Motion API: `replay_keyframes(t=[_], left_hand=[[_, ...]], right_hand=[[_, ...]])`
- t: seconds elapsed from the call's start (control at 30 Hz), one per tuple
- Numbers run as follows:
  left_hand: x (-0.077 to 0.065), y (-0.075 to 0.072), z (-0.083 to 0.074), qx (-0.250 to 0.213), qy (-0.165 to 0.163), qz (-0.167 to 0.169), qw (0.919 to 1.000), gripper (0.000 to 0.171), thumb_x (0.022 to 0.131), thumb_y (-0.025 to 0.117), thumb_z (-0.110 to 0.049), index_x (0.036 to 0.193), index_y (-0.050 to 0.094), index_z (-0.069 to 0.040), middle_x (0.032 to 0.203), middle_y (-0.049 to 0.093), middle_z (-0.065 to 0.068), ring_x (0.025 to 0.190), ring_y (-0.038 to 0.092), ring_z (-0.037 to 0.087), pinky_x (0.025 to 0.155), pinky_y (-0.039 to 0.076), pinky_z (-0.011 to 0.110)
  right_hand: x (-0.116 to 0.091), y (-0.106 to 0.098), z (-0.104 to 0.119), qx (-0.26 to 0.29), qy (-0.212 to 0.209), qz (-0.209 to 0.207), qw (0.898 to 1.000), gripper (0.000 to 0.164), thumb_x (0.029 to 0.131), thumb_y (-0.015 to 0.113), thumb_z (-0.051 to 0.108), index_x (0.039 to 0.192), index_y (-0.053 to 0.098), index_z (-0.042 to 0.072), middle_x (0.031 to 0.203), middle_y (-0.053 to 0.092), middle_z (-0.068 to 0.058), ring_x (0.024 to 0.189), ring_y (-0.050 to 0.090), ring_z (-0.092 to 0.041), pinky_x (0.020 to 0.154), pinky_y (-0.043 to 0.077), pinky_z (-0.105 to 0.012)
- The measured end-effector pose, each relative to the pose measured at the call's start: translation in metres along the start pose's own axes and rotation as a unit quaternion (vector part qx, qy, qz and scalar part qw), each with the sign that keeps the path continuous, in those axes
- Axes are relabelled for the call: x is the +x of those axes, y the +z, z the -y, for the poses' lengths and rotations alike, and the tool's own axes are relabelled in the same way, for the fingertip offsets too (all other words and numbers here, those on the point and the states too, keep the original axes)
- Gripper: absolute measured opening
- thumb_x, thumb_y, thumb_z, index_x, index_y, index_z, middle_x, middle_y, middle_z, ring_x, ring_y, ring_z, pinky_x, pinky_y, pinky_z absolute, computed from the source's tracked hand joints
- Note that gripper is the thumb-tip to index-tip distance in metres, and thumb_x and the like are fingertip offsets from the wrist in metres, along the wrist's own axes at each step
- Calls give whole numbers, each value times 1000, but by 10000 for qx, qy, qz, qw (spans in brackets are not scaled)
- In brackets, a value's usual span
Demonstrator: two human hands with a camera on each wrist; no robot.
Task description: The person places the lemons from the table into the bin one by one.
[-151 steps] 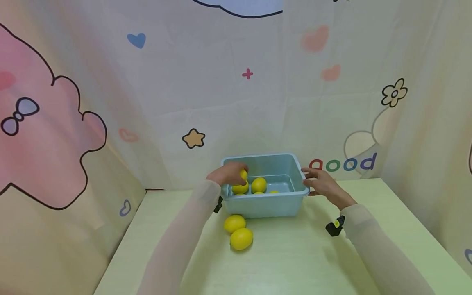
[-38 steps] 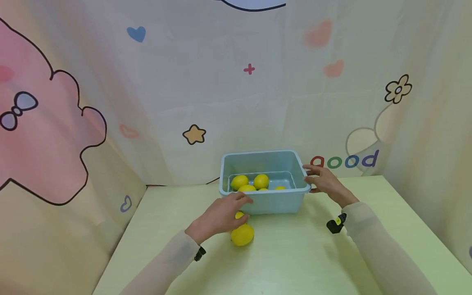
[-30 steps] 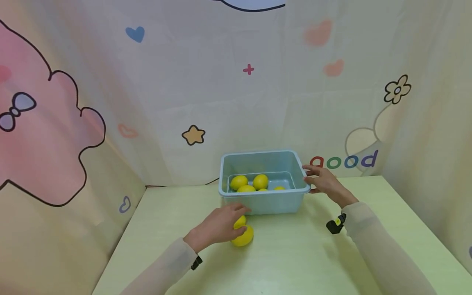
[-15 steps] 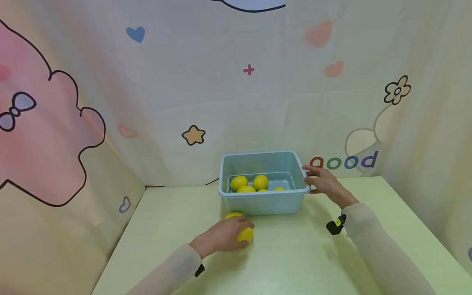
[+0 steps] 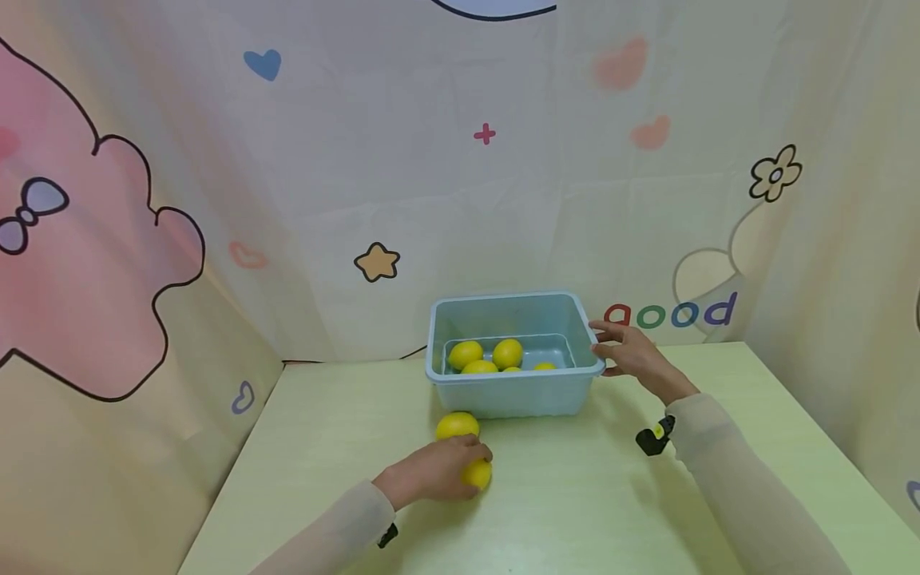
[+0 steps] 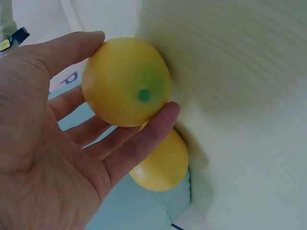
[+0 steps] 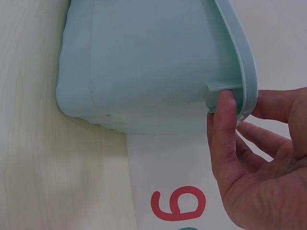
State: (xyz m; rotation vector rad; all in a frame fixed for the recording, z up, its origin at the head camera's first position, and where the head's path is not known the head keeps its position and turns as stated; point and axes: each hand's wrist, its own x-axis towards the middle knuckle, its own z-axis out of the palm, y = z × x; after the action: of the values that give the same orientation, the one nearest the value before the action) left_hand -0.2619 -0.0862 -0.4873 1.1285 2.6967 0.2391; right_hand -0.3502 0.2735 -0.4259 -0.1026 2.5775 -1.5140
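My left hand (image 5: pixel 434 473) holds a yellow lemon (image 5: pixel 477 475) low over the table, thumb on one side and fingers on the other. In the left wrist view this lemon (image 6: pixel 125 84) shows a green stem end. A second lemon (image 5: pixel 457 425) lies just beyond it, right in front of the pale blue plastic bin (image 5: pixel 517 397). Several lemons (image 5: pixel 507 353) sit inside the bin, mostly toward its left; the front wall partly hides some. My right hand (image 5: pixel 638 363) grips the bin's right rim, a finger tucked under the lip (image 7: pixel 247 72) in the right wrist view.
The bin stands at the back of the light wooden table (image 5: pixel 575 495), close against a printed curtain (image 5: pixel 503 200). More curtain hangs along the left and right sides. A thin dark cable (image 5: pixel 413 352) shows at the table's back edge.
My left hand let go of a lemon in the bin, came back toward me, passed over the farther lemon and took hold of the nearer one. The right hand stays on the rim.
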Motion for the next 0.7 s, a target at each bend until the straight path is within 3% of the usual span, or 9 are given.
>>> replay_keyframes(t=[0.37, 0.7], left_hand=[[0, 3, -7, -148, -113, 621, 9979, 45, 83, 75, -28, 124, 56, -32, 109, 55, -12, 85, 50, 5, 79, 48, 21], [3, 12, -7, 66, -83, 668, 9977, 47, 83, 77, -28, 125, 56, -33, 108, 55, -11, 86, 49, 5, 83, 50, 22]], right_hand=[[-1, 0, 1, 22, -11, 3, 10000, 63, 98, 57, 13, 154, 31, 8, 146, 43, -27, 115, 61, -38, 83, 61, -38], [1, 1, 0, 41, -4, 4, 10000, 63, 97, 57, 14, 154, 31, 9, 145, 43, -28, 116, 59, -39, 84, 60, -40]])
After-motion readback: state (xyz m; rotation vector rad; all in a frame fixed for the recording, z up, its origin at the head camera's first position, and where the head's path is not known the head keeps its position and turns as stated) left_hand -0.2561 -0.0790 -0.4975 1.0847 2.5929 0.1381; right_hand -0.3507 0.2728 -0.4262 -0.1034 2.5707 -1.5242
